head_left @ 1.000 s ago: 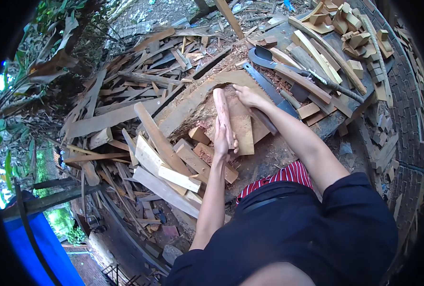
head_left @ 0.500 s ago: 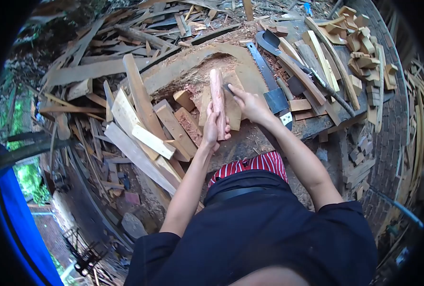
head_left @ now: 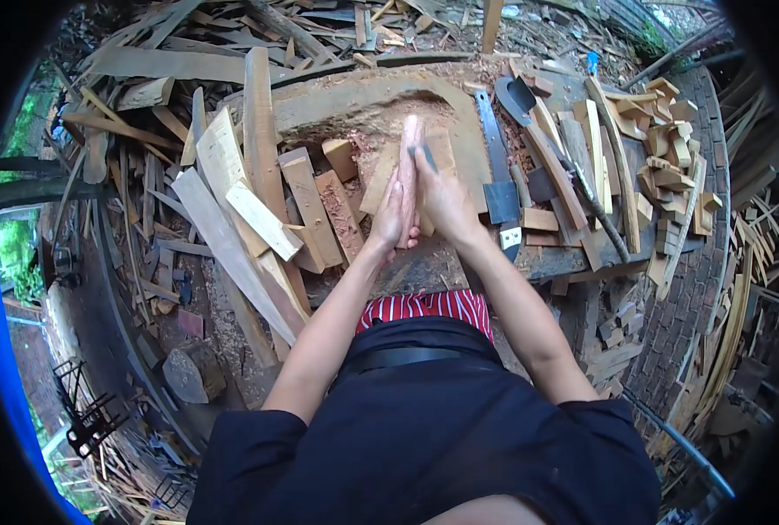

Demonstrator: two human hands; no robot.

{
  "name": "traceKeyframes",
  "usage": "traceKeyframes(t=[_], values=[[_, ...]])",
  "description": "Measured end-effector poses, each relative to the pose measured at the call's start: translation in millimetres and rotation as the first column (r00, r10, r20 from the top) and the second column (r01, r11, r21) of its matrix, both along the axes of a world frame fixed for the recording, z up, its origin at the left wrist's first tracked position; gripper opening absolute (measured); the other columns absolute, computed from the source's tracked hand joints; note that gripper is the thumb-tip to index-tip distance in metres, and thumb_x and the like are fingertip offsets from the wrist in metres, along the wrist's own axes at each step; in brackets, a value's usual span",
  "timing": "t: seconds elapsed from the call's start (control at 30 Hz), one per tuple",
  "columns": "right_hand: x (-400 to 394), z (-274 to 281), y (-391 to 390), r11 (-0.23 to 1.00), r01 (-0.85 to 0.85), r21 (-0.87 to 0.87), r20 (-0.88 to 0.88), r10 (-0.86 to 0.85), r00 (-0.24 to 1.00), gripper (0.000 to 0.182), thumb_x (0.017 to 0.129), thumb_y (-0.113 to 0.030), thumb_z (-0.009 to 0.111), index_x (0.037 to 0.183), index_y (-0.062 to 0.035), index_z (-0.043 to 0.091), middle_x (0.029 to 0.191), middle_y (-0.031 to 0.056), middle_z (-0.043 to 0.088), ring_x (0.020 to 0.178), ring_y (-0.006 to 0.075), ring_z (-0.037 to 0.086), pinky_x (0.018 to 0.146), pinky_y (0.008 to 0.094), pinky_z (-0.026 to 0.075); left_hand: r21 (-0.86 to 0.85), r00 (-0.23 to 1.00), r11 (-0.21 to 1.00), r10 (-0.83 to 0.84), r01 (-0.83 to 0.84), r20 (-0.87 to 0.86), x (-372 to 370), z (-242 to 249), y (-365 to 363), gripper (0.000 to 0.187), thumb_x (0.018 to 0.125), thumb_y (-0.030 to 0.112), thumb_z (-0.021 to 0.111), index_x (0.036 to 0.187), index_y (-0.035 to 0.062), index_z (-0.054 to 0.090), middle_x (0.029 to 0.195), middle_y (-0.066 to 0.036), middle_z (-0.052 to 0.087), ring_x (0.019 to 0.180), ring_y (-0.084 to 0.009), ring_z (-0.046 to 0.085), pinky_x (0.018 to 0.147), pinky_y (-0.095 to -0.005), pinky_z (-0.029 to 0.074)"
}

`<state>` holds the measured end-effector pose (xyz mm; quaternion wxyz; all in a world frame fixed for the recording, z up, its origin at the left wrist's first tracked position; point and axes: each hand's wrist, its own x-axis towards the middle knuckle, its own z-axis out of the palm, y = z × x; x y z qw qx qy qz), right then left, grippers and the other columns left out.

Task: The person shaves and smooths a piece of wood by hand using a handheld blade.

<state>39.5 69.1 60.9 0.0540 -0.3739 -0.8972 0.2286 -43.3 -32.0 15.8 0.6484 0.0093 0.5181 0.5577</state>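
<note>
My left hand (head_left: 392,217) is wrapped around the lower part of a pale reddish wooden stick (head_left: 413,131), which points away from me above the workbench. Against the stick's right side, my right hand (head_left: 446,203) is closed on a dark-bladed knife (head_left: 425,158). Little of the knife shows: its dark blade sticks out past the fingers, and a long dark part runs under my right forearm. Beneath both hands lie a wood block (head_left: 380,179) and a hollowed, worn timber slab (head_left: 328,115) strewn with shavings.
A handsaw (head_left: 494,144) and a curved dark blade with a wooden handle (head_left: 519,98) lie to the right. Cut blocks (head_left: 669,166) are heaped at the far right. Long boards (head_left: 261,149) lean at the left, and a log stump (head_left: 193,374) stands on the ground.
My right hand has moved in closer along the stick, toward my left hand. The stick stays in my left grip. The whole view has shifted slightly with my head.
</note>
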Motion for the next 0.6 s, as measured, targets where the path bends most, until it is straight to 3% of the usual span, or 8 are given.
traceKeyframes(t=[0.03,0.1,0.13,0.2,0.23,0.37,0.47,0.6], values=[[8.8,3.2,-9.8,0.999,-0.053,-0.003,0.033,0.053,0.998,0.057,0.084,-0.012,0.052,0.14,-0.0135,0.04,0.069,0.026,0.063,0.068,0.04,0.066,0.063,0.0497,0.053,0.011,1.0,1.0,0.009,-0.009,-0.005,-1.8,2.1,2.2,0.052,0.101,0.046,0.022,0.149,0.0336,0.008,0.064,-0.006,0.045,0.043,-0.0121,0.041,0.033,-0.0232,0.037],[21.2,18.0,-23.4,0.986,-0.13,-0.109,0.088,0.139,0.986,0.057,0.086,-0.012,0.051,0.141,-0.0142,0.037,0.073,0.0245,0.065,0.07,0.0394,0.067,0.064,0.0507,0.054,0.103,0.996,0.995,0.022,-0.013,-0.083,3.1,8.4,-0.3,0.05,0.098,0.055,0.023,0.13,0.0179,0.035,0.066,-0.004,0.046,0.045,-0.011,0.043,0.034,-0.0222,0.036],[17.7,17.7,-16.3,0.985,-0.133,-0.107,0.094,0.143,0.985,0.057,0.086,-0.012,0.051,0.141,-0.0142,0.037,0.073,0.0245,0.065,0.07,0.0394,0.067,0.064,0.0507,0.054,0.106,0.997,0.994,0.027,-0.018,-0.077,3.6,12.1,1.9,0.05,0.098,0.055,0.023,0.13,0.0179,0.035,0.066,-0.004,0.046,0.045,-0.011,0.043,0.034,-0.0222,0.036],[5.6,11.9,4.8,0.995,-0.038,-0.097,0.099,0.047,0.994,0.057,0.086,-0.011,0.05,0.142,-0.0153,0.036,0.073,0.0239,0.065,0.069,0.0395,0.067,0.063,0.0505,0.054,-0.02,0.998,0.999,0.038,-0.039,-0.053,4.8,17.0,3.7,0.053,0.101,0.047,0.021,0.149,0.032,0.006,0.065,-0.006,0.046,0.043,-0.012,0.042,0.034,-0.0239,0.038],[0.4,4.0,9.1,0.997,-0.041,-0.068,0.08,0.046,0.996,0.057,0.087,-0.01,0.049,0.142,-0.0164,0.036,0.072,0.0221,0.066,0.067,0.0396,0.066,0.062,0.0498,0.054,-0.079,0.988,0.996,0.05,-0.039,0.146,-4.0,5.6,8.1,0.052,0.101,0.046,0.02,0.149,0.0312,0.006,0.065,-0.005,0.046,0.043,-0.0121,0.043,0.033,-0.0233,0.038],[20.2,10.6,-19.9,0.989,-0.077,-0.127,0.026,0.081,0.996,0.062,0.084,-0.012,0.055,0.143,-0.0176,0.035,0.068,0.019,0.065,0.065,0.0346,0.067,0.062,0.0467,0.055,0.085,0.994,0.996,0.023,-0.014,-0.11,2.0,2.5,5.7,0.051,0.101,0.046,0.019,0.149,0.0307,0.009,0.063,-0.004,0.045,0.044,-0.0112,0.043,0.034,-0.0225,0.038],[21.9,8.3,-23.8,0.979,-0.114,-0.168,-0.012,0.114,0.993,0.071,0.08,-0.015,0.064,0.144,-0.0187,0.034,0.065,0.0156,0.065,0.064,0.0321,0.068,0.062,0.0444,0.055,0.059,1.0,0.998,0.011,-0.01,-0.008,-1.4,-7.3,7.5,0.05,0.101,0.047,0.019,0.148,0.0299,0.012,0.063,-0.004,0.045,0.044,-0.011,0.043,0.034,-0.022,0.037],[15.4,1.6,-18.5,0.971,-0.131,-0.199,-0.013,0.131,0.991,0.07,0.081,-0.015,0.063,0.144,-0.0197,0.034,0.068,0.0175,0.065,0.065,0.0333,0.068,0.062,0.0443,0.055,0.118,0.992,0.993,-0.011,-0.004,0.122,-12.0,-10.4,12.6,0.049,0.101,0.048,0.018,0.146,0.0279,0.017,0.063,-0.004,0.045,0.043,-0.0106,0.042,0.033,-0.0213,0.035]])
